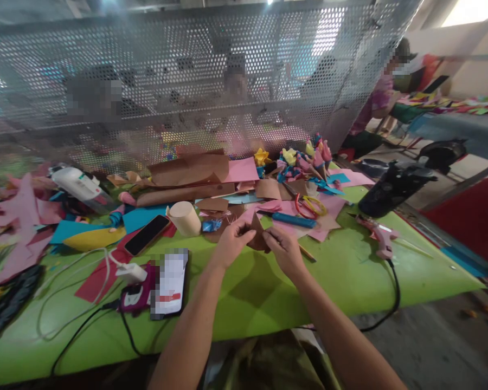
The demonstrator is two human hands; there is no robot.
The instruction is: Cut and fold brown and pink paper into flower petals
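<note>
Between my two hands, above the green table, is a small piece of brown paper (pixel 257 234) with a pointed top. My left hand (pixel 236 238) pinches its left side between thumb and fingers. The right edge is gripped by my right hand (pixel 282 245), fingers closed. Just beyond my hands lie a blue utility knife (pixel 293 220) and red-and-yellow-handled scissors (pixel 307 206) on pink paper (pixel 329 208). A pencil (pixel 307 253) rests beside my right hand. To the left of my hands stand a cream paper roll (pixel 184 219) and a crumpled blue piece (pixel 211 225).
A pink glue gun (pixel 380 236) with a black cord and a dark bottle (pixel 392 187) are on the right. Two phones (pixel 147 235), a purple power strip (pixel 137 295) and cables lie left. Paper flowers (pixel 301 157) and brown sheets (pixel 187 173) line the perforated metal screen (pixel 179 81). A person (pixel 376 103) sits at right.
</note>
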